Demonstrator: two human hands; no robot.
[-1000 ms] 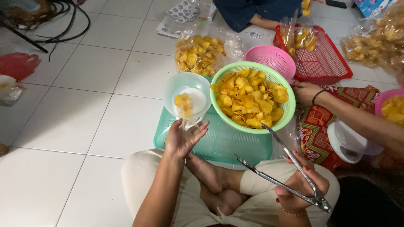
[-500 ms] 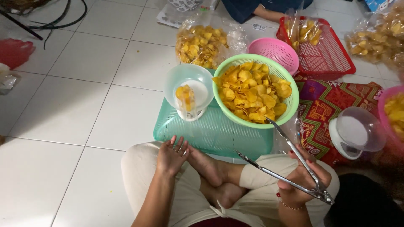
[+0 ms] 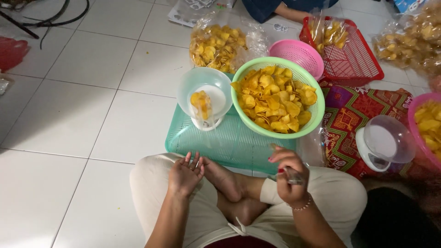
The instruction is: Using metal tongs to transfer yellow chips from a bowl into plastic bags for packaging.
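Right hand (image 3: 287, 172): swung inward since earlier frame, fingers now closed around metal tongs (image 3: 289, 176), near green basket of chips (image 3: 277, 97). Left hand (image 3: 184, 172): open, resting on knee.

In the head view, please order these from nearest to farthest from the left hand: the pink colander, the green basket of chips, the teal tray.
From the left hand, resting on the lap:
1. Teal tray, just ahead on the floor.
2. Green basket of chips, ahead and to the right, on the tray.
3. Pink colander, behind the basket, farthest.
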